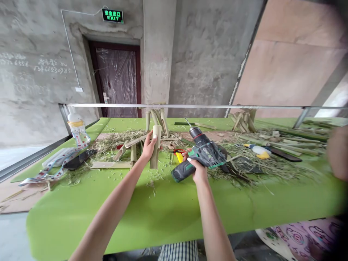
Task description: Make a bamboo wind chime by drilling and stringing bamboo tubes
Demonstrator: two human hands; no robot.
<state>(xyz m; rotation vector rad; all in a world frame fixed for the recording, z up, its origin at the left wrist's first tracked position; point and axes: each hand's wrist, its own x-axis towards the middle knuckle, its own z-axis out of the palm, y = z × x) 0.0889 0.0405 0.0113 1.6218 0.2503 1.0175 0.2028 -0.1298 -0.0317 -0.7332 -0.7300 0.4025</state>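
Note:
In the head view my left hand [148,148] is closed around a short length of split bamboo [156,148], held upright above the table. My right hand [199,169] grips a black and green cordless drill [206,148] by its handle. The drill's bit [188,122] points up and to the left, apart from the bamboo. Below the drill's body, close to my right fingers, lies a yellow object [179,157] whose kind I cannot make out. More cut bamboo pieces [133,154] rest just left of my left hand.
Shavings and strips litter the green-covered table [163,203]. Bamboo pieces stand bundled [161,121] at the back, with another bundle [243,121] further right. A bottle [78,128] with a strap and a black phone-like object [79,159] are at left. Another person's arm [338,154] shows at right.

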